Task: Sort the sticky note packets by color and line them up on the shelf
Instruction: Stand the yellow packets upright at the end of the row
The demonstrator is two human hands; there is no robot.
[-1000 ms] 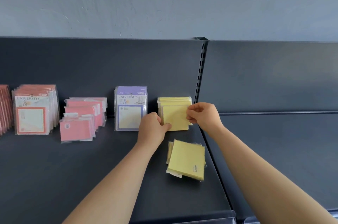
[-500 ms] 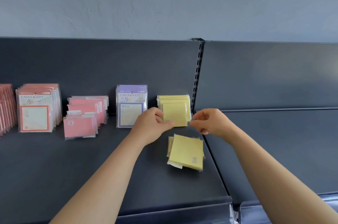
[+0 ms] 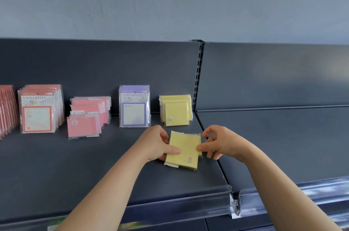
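Observation:
A small pile of yellow sticky note packets [image 3: 186, 150] lies flat on the dark shelf [image 3: 75, 164] near its right end. My left hand [image 3: 156, 144] grips the pile's left edge, thumb on top. My right hand [image 3: 217, 143] pinches the top packet's right edge between thumb and fingers. Behind them, a row of yellow packets [image 3: 176, 110] stands upright against the back panel. Left of it stand purple packets [image 3: 134, 107], then small pink packets [image 3: 86, 117], then orange-pink packets [image 3: 38, 110].
More reddish packets [image 3: 6, 110] stand at the far left edge. A slotted upright [image 3: 197, 77] splits this shelf from a lower dark shelf [image 3: 283, 145] on the right. A clear price strip [image 3: 179, 210] runs along the front edge.
Both hands left the standing yellow row and came down toward me onto the flat yellow pile, which they now hold at both sides. The camera view tilted down slightly.

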